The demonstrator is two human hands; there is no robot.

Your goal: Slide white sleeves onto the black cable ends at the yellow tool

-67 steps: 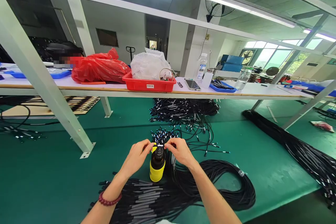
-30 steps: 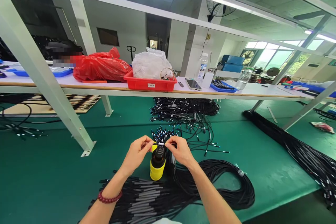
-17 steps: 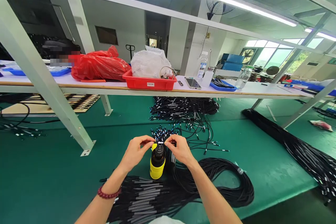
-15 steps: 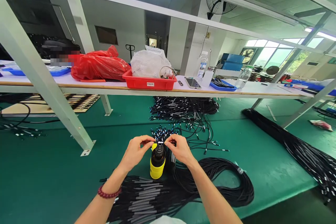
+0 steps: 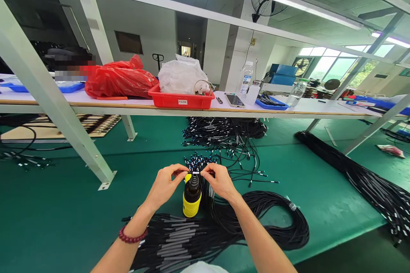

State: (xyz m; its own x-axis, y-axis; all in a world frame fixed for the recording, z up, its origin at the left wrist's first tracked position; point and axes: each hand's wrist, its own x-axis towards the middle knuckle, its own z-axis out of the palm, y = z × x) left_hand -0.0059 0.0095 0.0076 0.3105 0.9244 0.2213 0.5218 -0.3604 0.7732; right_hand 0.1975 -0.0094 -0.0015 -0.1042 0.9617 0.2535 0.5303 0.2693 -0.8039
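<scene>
Hardly anything has moved since the earlier frames beyond a slight drift of the view: left hand and right hand keep their places, lower centre. Both pinch a thin black cable, its white sleeve showing between them, at the ribbed tip of an upright yellow-and-black tool, probably a heat gun; contact is unclear. The work seems mid-hold, with grey-sleeved cables lying below.

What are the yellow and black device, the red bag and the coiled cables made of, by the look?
Yellow and black device: probably hard plastic, smooth yellow base; dark top could be metal.
Red bag: thin glossy plastic film, from its sharp creases and highlights.
Coiled cables: likely rubber or plastic sheathing, slightly shiny along the bends.
</scene>
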